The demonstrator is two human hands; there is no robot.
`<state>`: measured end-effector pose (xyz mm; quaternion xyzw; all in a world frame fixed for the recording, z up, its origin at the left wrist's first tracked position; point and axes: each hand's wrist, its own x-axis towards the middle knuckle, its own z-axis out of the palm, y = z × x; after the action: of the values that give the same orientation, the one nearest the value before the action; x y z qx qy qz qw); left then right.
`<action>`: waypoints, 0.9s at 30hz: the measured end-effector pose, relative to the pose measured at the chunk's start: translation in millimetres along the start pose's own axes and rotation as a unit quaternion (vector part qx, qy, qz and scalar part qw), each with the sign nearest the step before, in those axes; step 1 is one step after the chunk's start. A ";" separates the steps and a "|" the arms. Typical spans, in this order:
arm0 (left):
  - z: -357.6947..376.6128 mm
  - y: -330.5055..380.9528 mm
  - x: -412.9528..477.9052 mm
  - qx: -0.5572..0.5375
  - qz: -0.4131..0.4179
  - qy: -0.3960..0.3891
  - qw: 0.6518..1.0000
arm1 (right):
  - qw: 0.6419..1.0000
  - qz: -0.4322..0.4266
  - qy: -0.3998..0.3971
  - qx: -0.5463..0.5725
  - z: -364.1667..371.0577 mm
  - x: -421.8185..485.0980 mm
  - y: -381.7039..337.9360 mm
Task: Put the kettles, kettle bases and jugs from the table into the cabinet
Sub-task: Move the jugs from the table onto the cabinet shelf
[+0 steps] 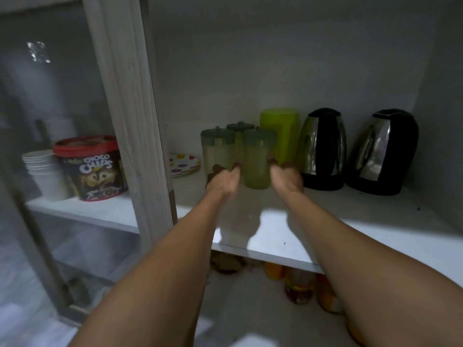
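Note:
Inside the cabinet, three pale green jugs with dark green lids stand together on the white shelf point(375, 221). The front jug point(256, 161) sits between my hands. My left hand point(224, 180) presses its left side and my right hand point(286, 179) its right side. My left fingers partly cover the left jug point(216, 149). The rear jug point(240, 128) shows only its lid. A bright green jug point(281, 131) stands behind. Two black and steel kettles, one point(323, 149) beside the jugs and one point(383, 151) at the far right, rest on black bases.
A wooden door frame point(130, 108) stands left of my arms. Behind the glass are a Choco Chips tub point(96, 169) and stacked white cups point(43, 169). A dotted plate point(184, 165) lies behind the frame. Bottles and jars point(299, 286) crowd the lower shelf.

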<state>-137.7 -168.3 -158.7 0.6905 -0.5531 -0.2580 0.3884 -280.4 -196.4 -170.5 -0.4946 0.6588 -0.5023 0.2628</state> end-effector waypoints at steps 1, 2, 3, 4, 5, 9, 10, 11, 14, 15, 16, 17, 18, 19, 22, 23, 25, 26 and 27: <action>-0.1 -0.1 -13.6 0.022 0.012 0.019 1.000 | 1.000 -0.006 0.003 -0.011 -5.5 -14.9 4.1; -3.1 0.6 -30.5 0.034 0.023 0.036 0.999 | 0.999 -0.016 0.002 -0.028 -10.3 -30.3 7.0; -6.5 -0.6 -47.0 0.043 0.039 0.050 0.997 | 0.998 -0.027 -0.006 -0.051 -14.5 -46.1 8.4; -11.1 -2.0 -64.2 0.058 0.061 0.062 0.995 | 0.996 -0.039 -0.017 -0.075 -18.0 -61.8 8.5; -18.4 -3.9 -81.1 0.082 0.080 0.071 0.991 | 0.994 -0.053 -0.027 -0.094 -20.6 -76.9 7.3; -67.9 -20.3 -136.6 0.207 0.161 0.127 0.957 | 0.979 -0.133 -0.058 -0.144 -21.0 -134.1 -14.5; -83.5 -26.6 -149.7 0.232 0.179 0.145 0.945 | 0.973 -0.159 -0.069 -0.150 -18.6 -150.4 -22.4; -99.1 -34.7 -162.5 0.254 0.188 0.162 0.935 | 0.967 -0.185 -0.081 -0.154 -15.2 -168.0 -30.8; -147.4 -66.0 -211.0 0.300 0.159 0.209 0.917 | 0.954 -0.235 -0.118 -0.145 0.6 -229.4 -53.3; -164.3 -79.2 -230.7 0.308 0.150 0.222 0.913 | 0.952 -0.241 -0.132 -0.137 8.0 -253.1 -59.8; -182.7 -94.1 -253.7 0.315 0.139 0.233 0.909 | 0.949 -0.245 -0.150 -0.128 18.1 -278.7 -64.5; -201.7 -110.4 -277.5 0.325 0.118 0.242 0.906 | 0.945 -0.250 -0.171 -0.122 29.0 -306.7 -68.5; -221.8 -127.1 -302.3 0.340 0.091 0.248 0.902 | 0.939 -0.257 -0.195 -0.121 40.8 -337.0 -71.2; -241.7 -144.6 -327.3 0.357 0.058 0.252 0.898 | 0.929 -0.269 -0.220 -0.123 52.3 -370.3 -72.8; -300.8 -197.8 -403.7 0.391 -0.045 0.273 0.878 | 0.893 -0.312 -0.298 -0.126 85.0 -476.4 -76.7; -319.4 -214.3 -429.9 0.394 -0.078 0.283 0.871 | 0.880 -0.325 -0.323 -0.126 93.8 -510.7 -79.5; -353.3 -244.6 -483.9 0.401 -0.137 0.298 0.855 | 0.846 -0.355 -0.376 -0.127 110.0 -576.6 -86.7; -368.2 -258.8 -510.5 0.403 -0.164 0.306 0.847 | 0.828 -0.371 -0.401 -0.127 117.9 -607.4 -90.3; -382.2 -272.7 -535.5 0.403 -0.191 0.314 0.838 | 0.810 -0.385 -0.425 -0.124 125.2 -637.0 -94.7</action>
<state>179.6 467.5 -206.0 0.9219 -0.3138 0.1488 0.1717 99.2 336.0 -223.8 -0.9001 0.2936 -0.2163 0.2385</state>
